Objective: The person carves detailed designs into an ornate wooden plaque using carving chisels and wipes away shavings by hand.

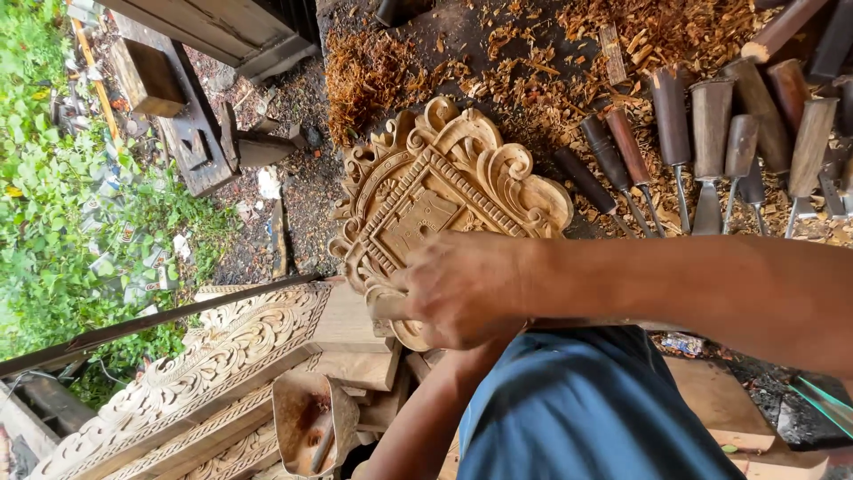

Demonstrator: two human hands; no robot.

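The carved wooden panel [444,191] was laid on the shaving-strewn workbench [533,53], its long axis running away from the right hand [458,289], whose fingers were curled around its near edge. The left hand was hidden beneath.

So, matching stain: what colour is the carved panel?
Pale golden-tan bare wood, carved panel, head view.

A pale wooden carved panel [444,191] is laid flat on the shaving-strewn tabletop. It is shaped like an ornate frame, with scrolls and leaf curls cut around a recessed rectangular centre. Its lower edge is covered by 1 hand.
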